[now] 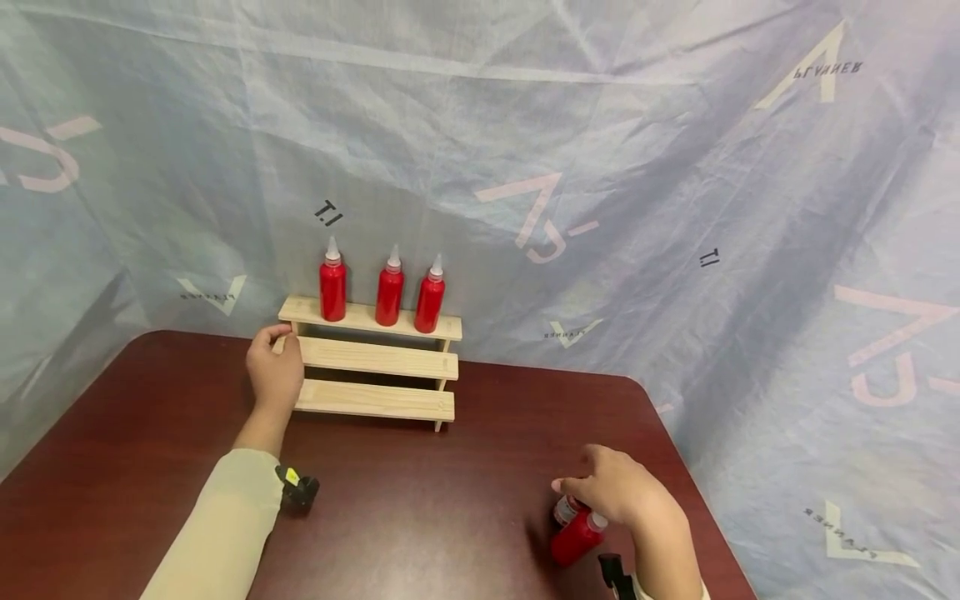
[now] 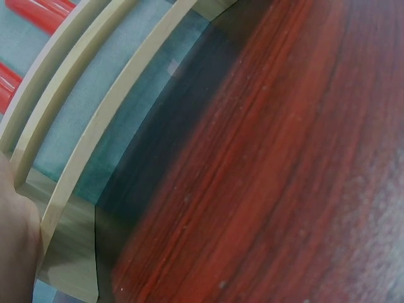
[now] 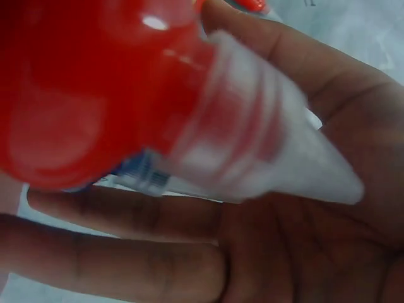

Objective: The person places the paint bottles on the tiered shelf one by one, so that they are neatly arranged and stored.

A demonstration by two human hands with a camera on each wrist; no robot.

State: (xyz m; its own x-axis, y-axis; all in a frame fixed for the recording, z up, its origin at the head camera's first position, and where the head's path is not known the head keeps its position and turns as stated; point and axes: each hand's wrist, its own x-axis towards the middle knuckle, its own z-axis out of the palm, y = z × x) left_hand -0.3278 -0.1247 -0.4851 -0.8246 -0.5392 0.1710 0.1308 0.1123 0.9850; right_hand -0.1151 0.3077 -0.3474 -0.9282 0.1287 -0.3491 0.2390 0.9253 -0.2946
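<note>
My left hand (image 1: pixel 276 371) is at the left end of a three-tier wooden rack (image 1: pixel 378 358), thumb and fingers curled round its edge. In the left wrist view, part of this hand (image 2: pixel 16 233) lies against the ends of the rack's slats (image 2: pixel 95 126). My right hand (image 1: pixel 622 487) reaches over two red squeeze bottles on the table's right side. The nearer bottle (image 1: pixel 576 540) has a white pointed nozzle (image 3: pixel 315 167), which crosses in front of my palm in the right wrist view. The other bottle (image 1: pixel 567 507), with a white label, is partly hidden under my spread thumb and fingers.
Three red bottles stand on the rack's top tier: a left one (image 1: pixel 333 287), a middle one (image 1: pixel 390 292) and a right one (image 1: pixel 430 300). Behind the dark red wooden table (image 1: pixel 420 492) hangs a grey printed cloth (image 1: pixel 600 208).
</note>
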